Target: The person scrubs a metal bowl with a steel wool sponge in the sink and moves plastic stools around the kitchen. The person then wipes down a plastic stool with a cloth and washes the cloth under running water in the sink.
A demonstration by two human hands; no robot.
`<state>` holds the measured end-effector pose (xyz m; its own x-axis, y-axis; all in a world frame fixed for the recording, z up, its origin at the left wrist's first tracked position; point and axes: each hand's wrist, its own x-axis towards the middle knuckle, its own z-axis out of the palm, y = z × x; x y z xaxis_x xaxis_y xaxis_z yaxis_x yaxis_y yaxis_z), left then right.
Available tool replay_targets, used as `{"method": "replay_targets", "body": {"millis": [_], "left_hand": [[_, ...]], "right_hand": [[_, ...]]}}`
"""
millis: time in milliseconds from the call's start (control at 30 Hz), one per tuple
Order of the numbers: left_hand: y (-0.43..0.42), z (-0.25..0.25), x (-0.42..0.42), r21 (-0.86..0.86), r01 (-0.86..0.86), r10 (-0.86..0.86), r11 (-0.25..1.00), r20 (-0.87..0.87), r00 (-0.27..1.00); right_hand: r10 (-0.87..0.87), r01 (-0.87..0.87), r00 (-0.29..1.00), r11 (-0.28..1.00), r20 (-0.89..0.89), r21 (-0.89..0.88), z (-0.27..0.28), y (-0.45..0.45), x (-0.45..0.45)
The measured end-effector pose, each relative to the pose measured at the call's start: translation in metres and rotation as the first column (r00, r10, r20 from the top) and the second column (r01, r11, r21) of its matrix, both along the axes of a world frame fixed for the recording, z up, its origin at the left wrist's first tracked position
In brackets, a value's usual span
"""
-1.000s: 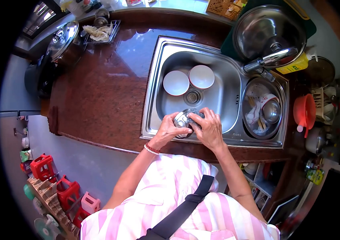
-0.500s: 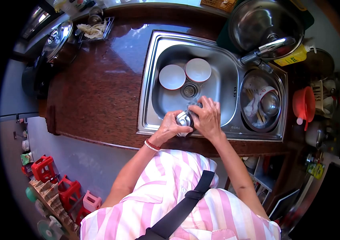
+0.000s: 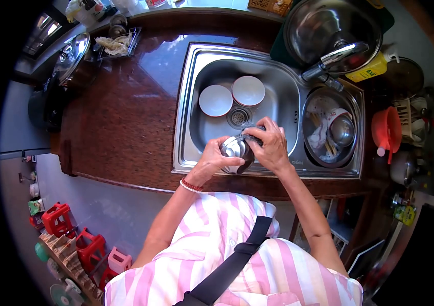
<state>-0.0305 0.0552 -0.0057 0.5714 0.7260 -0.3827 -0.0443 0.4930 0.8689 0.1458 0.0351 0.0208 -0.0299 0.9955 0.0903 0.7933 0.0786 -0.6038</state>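
Countertop (image 3: 115, 117): dark reddish-brown, speckled, polished to a shine
Back strip (image 3: 201, 19): the same brown, running along the countertop's rear edge
Ledge (image 3: 204, 4): pale, just behind that strip
Window (image 3: 45, 31): dark-framed, upper left, bright streaks in it
Left panels (image 3: 12, 122): pale grey, a seam between upper and lower
Right-hand wall (image 3: 410, 38): plain grey
Floor (image 3: 120, 209): smooth, bluish grey
Stools (image 3: 57, 220): red plastic, lined up at lower left, a pink stool (image 3: 119, 259) beside them
Shelves (image 3: 340, 230): open, under the countertop's right end, partly in shadow
Light: cool, whitish reflections across the countertop's rear; the lower right much dimmer
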Motion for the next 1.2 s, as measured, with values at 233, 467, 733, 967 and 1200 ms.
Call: {"method": "replay_targets", "body": {"millis": [233, 467, 733, 967, 1200], "left_hand": [[0.004, 0.001, -0.005, -0.023, 0.002, -0.001, 1.0, 0.013, 1.0], [0.002, -0.003, -0.002, 0.044, 0.024, -0.021, 0.999, -0.06, 0.998], [-0.004, -0.008, -0.002, 0.128, 0.076, -0.056, 0.989, -0.152, 0.987], [-0.002, -0.004, -0.001, 0.148, 0.051, -0.028, 0.988, -0.15, 0.988], [-0.001, -0.003, 0.0, 0.204, 0.096, -0.059, 0.974, -0.183, 0.981]], "right_hand": [[-0.049, 0.013, 0.914, 0.996, -0.403, -0.093, -0.014, -0.003, 0.008], [0.114, -0.116, 0.993, 0.986, 0.019, 0.119, 0.006, -0.017, -0.009], [0.148, -0.151, 0.987, 0.987, 0.054, 0.062, 0.005, -0.012, -0.006], [0.11, -0.11, 0.994, 0.993, 0.004, 0.034, 0.004, -0.008, -0.007], [0.059, -0.065, 0.995, 0.996, -0.083, -0.065, -0.004, 0.003, -0.002]]}}
